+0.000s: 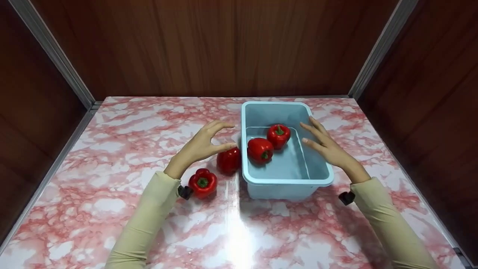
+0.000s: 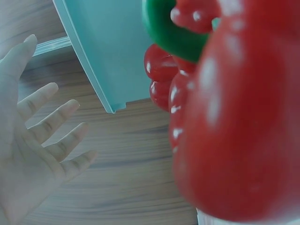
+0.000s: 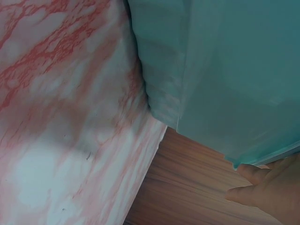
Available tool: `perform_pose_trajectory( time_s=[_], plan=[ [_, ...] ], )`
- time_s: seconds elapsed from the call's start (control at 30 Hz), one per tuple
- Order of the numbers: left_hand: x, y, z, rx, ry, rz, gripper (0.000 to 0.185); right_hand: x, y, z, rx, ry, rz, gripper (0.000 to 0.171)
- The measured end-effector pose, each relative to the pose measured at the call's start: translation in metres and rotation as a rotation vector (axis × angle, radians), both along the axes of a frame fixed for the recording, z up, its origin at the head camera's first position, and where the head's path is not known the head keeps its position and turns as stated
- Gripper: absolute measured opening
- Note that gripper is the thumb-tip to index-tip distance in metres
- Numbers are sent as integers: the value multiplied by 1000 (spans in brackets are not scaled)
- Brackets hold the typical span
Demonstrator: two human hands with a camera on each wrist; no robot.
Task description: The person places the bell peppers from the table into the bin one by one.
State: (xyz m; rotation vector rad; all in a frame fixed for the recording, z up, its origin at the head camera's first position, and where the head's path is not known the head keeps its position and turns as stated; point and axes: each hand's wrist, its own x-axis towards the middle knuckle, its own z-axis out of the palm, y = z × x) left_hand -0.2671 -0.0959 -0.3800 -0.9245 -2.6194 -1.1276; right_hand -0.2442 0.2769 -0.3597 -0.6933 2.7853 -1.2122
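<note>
A light blue plastic bin stands right of the table's middle with two red bell peppers inside, one upright and one tipped on its side. My left hand, fingers spread from the thumb and holding nothing, hovers left of the bin. Below its thumb a third red pepper sits close against the bin's left wall, partly covered by the thumb. Nearer the left cuff is another pepper, green stem up, looming large in the left wrist view. My right hand, fingers extended, hangs over the bin's right rim with nothing held.
The table has a red and white marbled top. Dark wood panels enclose it at the back and both sides, with metal posts at the corners. A small black camera is on the right wrist.
</note>
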Motion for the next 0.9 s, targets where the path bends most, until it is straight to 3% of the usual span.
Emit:
perform_pose_trajectory(
  time_s=[0.2, 0.57, 0.9],
  plan=[
    [2, -1, 0, -2, -2, 3, 59, 3, -3, 5, 6, -11, -6, 51],
    [3, -4, -5, -29, 6, -16, 59, -23, 17, -27, 15, 10, -17, 53],
    [2, -8, -8, -30, 0, -24, 61, -23, 18, -29, 2, 22, -8, 53]
  ],
)
